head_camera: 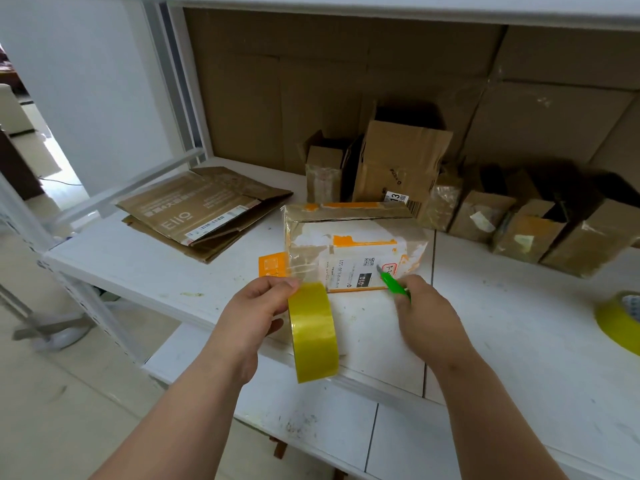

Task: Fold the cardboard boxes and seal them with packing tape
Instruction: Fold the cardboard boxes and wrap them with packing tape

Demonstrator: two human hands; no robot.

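A closed cardboard box (353,244) with orange and white labels lies on the white shelf (156,268) in front of me. My left hand (256,310) grips a yellow roll of packing tape (313,332) near the box's front left corner. A clear strip of tape (299,265) stretches from the roll up onto the box. My right hand (427,315) holds a green cutter (393,284), its blade pointing at the box's label.
Flattened cardboard boxes (204,213) lie at the left. Several open and taped boxes (401,164) stand in a row along the back, against brown cardboard sheets. A second yellow tape roll (620,320) sits at the right edge. A lower shelf (346,431) juts out below.
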